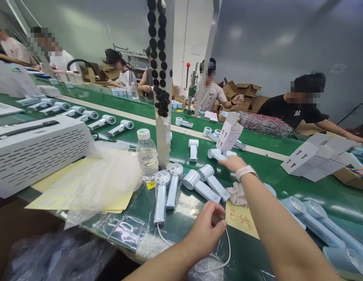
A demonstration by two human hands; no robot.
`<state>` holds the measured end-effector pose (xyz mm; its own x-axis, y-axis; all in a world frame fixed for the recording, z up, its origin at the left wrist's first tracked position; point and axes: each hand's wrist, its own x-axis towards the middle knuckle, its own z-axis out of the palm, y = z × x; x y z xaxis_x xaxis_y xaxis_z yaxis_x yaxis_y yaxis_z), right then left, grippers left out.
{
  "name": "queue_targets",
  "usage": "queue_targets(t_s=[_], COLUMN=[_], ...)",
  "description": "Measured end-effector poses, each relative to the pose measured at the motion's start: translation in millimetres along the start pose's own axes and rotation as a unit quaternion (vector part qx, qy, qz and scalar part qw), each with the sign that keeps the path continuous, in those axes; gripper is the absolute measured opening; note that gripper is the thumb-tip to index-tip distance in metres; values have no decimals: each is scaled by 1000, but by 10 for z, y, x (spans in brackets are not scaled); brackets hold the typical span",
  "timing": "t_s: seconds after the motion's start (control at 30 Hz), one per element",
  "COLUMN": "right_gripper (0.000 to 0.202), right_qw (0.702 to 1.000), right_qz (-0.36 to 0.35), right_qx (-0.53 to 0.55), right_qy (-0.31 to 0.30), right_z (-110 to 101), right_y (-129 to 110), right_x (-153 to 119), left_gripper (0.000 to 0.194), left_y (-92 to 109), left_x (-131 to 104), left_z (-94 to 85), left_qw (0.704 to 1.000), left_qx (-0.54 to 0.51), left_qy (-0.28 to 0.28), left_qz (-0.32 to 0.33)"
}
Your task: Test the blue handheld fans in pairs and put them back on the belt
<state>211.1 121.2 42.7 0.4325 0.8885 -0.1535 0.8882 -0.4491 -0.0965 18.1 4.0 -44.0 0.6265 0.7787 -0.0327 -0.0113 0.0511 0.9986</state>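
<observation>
My right hand (232, 163), with a white band at the wrist, reaches across the green bench to a light blue handheld fan (219, 155); its fingertips are at the handle, and the grip is partly hidden. My left hand (207, 226) is near the bench's front edge, fingers curled with a gap to the thumb and nothing between them. Two blue fans (196, 181) lie just beyond it. To its left are two more fans (161, 195) with round grilles, one with a white cable (228, 249) at its lower end. Another fan (193, 150) lies farther back.
A clear bottle (147, 156) stands beside a white post (163, 132). Plastic film (111, 171) and a slotted white box (38, 152) are at left. More fans (313, 218) and an open white carton (316, 156) are at right. Several people sit across the bench.
</observation>
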Motion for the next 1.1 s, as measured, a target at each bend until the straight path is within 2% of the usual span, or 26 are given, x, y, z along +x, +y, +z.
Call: queue_targets(t_s=[0.03,0.1,0.2,0.23,0.27,0.3,0.37,0.43,0.47,0.53,0.6,0.67,0.77,0.83,0.97,1.03,1.1], right_gripper=[31,38,43,44,46,50,56,52,46,38,29,17,16,15,14,18,24], right_qw=[1000,996,978,960,948,941,931,915,907,901,907,918,921,918,895,862,812], right_qz=[-19,-59,-127,-164,-192,-211,-231,-220,-200,-141,-95,-92,-115,-123,-135,-138,-126], right_qx=[17,49,105,148,175,201,260,332,365,401,391,364,351,363,424,484,547], right_qy=[17,55,125,174,186,170,107,58,60,93,125,130,122,102,13,-66,-159], right_z=[-67,-95,148,270,388,489,621,682,708,789,918,1061,1193,1202,1131,1096,1069], right_y=[64,165,210,204,198,199,241,335,389,470,481,425,316,300,438,524,563], right_x=[-138,-491,-1147,-1360,-1550,-1707,-1904,-1946,-1924,-1835,-1743,-1687,-1680,-1710,-1847,-1948,-2054], left_gripper=[14,34,68,72,71,66,52,39,34,29,26,33,51,49,43,47,50], left_y=[-10,1,86,119,146,166,183,181,181,190,214,245,270,254,168,143,151], left_x=[5,22,53,60,63,63,54,40,34,27,26,21,-8,-34,-55,-37,-5], left_z=[3,9,-7,-22,-39,-56,-81,-90,-90,-91,-104,-133,-183,-203,-186,-163,-145], left_qw=[999,985,927,907,892,883,881,880,877,868,865,872,883,887,905,914,913], left_qx=[-46,-172,-371,-417,-448,-465,-470,-470,-474,-491,-498,-489,-469,-461,-425,-407,-409], left_qy=[8,23,44,48,50,51,52,39,29,17,19,6,-27,-28,-22,-12,2], left_qz=[-5,6,42,47,45,35,-4,-54,-71,-73,-49,-31,-15,4,6,-4,-2])
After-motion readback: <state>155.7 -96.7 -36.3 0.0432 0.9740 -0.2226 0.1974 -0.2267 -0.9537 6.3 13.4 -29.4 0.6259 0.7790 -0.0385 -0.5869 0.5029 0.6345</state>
